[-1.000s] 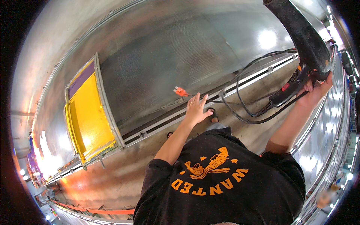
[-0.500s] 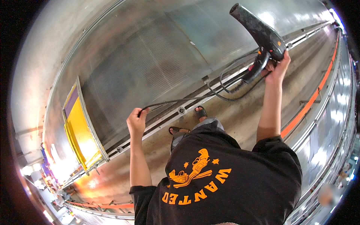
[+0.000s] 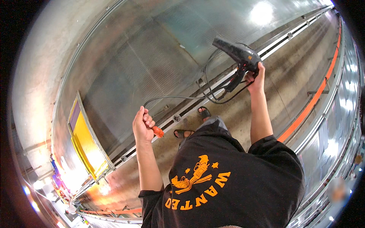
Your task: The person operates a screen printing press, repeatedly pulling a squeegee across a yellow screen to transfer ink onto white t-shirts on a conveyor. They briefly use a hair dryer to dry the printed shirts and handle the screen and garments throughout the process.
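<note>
My right hand point(image 3: 256, 80) is closed around the rear of a black hair dryer point(image 3: 240, 55), near the top of its handle. Its nozzle points to the far left, above the long metal-topped table. From the handle a black cord point(image 3: 173, 97) loops down and stretches left to my left hand point(image 3: 143, 127), whose fingers are curled around it. An orange plug-like end point(image 3: 158, 132) sticks out of the left fist on its right side; its prongs cannot be made out.
On the table point(image 3: 125, 79) at left lies a framed screen point(image 3: 88, 138) with yellow and purple areas. A metal rail with bolts point(image 3: 176, 118) edges the table. The concrete floor point(image 3: 283, 100) runs beside it, and an orange rail point(image 3: 315, 99) borders another metal surface on the right.
The hair dryer and my right hand have come lower and to the left, nearer my body. My left hand has turned and shifted slightly right, and the orange plug-like end now shows.
</note>
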`<action>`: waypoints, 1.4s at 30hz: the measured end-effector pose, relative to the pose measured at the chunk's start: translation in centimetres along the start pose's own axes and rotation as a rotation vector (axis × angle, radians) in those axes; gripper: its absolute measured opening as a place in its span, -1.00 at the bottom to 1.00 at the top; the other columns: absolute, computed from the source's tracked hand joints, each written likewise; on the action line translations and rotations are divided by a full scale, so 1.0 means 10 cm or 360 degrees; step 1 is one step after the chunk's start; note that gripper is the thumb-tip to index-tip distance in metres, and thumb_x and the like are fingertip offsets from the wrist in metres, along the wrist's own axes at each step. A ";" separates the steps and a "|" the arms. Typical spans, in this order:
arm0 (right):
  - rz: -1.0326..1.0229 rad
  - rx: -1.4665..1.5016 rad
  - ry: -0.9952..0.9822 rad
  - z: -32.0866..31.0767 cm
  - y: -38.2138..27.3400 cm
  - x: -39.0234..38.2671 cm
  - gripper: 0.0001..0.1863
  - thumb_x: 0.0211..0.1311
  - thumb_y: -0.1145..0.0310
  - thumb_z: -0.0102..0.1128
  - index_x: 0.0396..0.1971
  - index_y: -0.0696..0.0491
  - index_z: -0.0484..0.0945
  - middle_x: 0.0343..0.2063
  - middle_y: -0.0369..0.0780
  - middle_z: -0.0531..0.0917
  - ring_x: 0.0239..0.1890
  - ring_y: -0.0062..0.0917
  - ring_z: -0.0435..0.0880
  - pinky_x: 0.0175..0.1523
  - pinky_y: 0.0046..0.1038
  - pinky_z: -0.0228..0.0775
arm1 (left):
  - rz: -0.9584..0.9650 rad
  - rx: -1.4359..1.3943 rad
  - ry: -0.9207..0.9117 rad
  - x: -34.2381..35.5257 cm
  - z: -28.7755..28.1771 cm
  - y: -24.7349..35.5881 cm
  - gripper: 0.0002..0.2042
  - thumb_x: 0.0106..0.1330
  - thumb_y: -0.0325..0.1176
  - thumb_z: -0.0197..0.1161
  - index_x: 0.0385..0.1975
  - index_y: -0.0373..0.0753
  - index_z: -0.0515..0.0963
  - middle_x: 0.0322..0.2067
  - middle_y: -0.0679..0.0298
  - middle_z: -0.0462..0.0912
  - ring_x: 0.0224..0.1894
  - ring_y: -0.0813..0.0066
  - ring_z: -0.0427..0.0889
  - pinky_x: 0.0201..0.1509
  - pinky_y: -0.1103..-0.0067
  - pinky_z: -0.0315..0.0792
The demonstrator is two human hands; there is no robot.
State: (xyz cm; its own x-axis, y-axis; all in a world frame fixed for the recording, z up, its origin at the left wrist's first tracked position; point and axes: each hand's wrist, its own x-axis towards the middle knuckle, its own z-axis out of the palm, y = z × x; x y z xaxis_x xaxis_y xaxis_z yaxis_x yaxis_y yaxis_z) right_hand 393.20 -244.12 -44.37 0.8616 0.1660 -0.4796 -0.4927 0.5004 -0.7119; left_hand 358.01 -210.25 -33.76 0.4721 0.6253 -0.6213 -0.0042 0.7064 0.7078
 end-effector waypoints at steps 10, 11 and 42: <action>0.0153 -0.0206 0.0409 -0.32 0.54 0.07 -0.49 0.07 -0.09 0.52 -0.22 -0.02 0.56 -0.49 -0.34 0.57 -0.61 -0.59 0.45 -0.48 -0.46 0.27 | -0.0040 0.0032 -0.0205 0.26 0.51 -0.35 -0.71 0.56 -0.17 0.19 0.04 -0.27 0.54 -0.45 0.40 0.46 -0.32 0.55 0.45 -0.18 0.50 0.41; 0.0075 -0.0365 0.0484 -0.29 0.46 0.07 -0.42 0.06 -0.11 0.52 -0.13 0.03 0.54 -0.44 -0.31 0.58 -0.59 -0.57 0.50 -0.46 -0.43 0.32 | 0.0061 0.0271 -0.0295 0.30 0.63 -0.36 -0.70 0.56 -0.18 0.18 0.06 -0.29 0.54 -0.42 0.38 0.50 -0.29 0.56 0.47 -0.16 0.51 0.42; 0.0184 -0.0460 -0.0089 0.40 0.93 -0.62 -0.53 0.35 0.15 0.41 0.04 0.22 0.61 -0.09 -0.15 0.71 -0.15 -0.38 0.69 -0.11 -0.29 0.58 | 0.0396 0.2427 -0.0201 1.01 1.56 -0.99 -0.35 0.02 -0.01 0.56 -0.03 -0.43 0.60 0.02 -0.17 0.65 0.11 -0.06 0.65 0.16 0.17 0.54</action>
State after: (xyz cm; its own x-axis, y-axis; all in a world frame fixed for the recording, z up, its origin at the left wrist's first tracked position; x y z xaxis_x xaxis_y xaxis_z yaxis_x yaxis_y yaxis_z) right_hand 383.79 -237.12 -45.97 0.7993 0.2582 -0.5427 -0.5951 0.2145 -0.7745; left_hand 376.56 -216.06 -41.80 0.6648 0.5851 -0.4645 0.7428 -0.4518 0.4941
